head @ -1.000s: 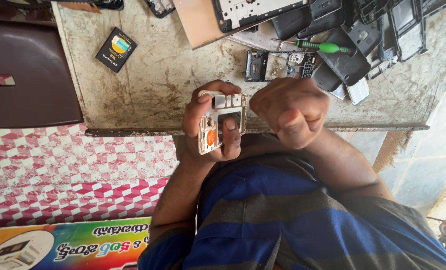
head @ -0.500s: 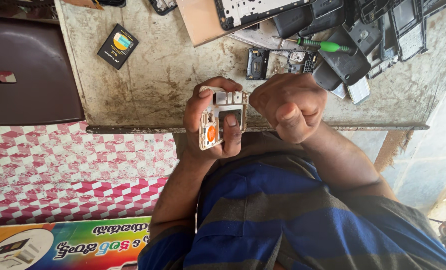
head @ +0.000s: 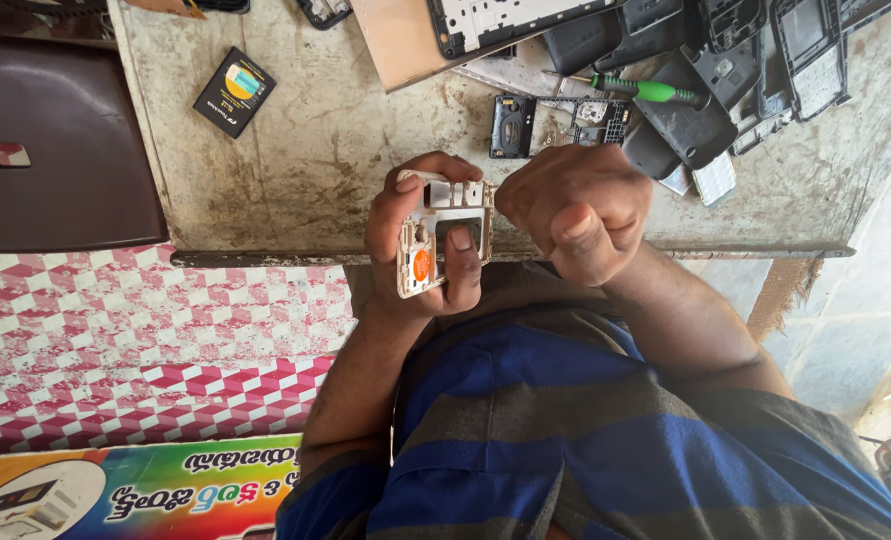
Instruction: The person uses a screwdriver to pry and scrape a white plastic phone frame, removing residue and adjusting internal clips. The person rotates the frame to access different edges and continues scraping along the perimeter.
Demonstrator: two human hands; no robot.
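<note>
Far left, a dark brown plastic seat [head: 66, 150] beside the worn grey workbench [head: 296, 170]; a black battery pack with a yellow label [head: 234, 92] lies flat on the bench, well apart from my hands; my left hand [head: 416, 240] is wrapped around a stripped phone body [head: 444, 235], fingers curled over its top edge, thumb pressed across its lower face, held just above the near edge of the bench; the body is open, with no cover on the side facing me, pale frame and an orange round spot showing; my right hand [head: 566, 205] is clenched in a fist, touching the upper right corner of the phone body; whether a small tool or part sits inside the fist I cannot tell; beyond it on the bench, a small dark phone module [head: 513, 125], a green-handled screwdriver [head: 646, 90] lying untouched, and a heap of black phone covers [head: 696, 110]; judgement: the phone is opened, nothing on it closed up yet.
</note>
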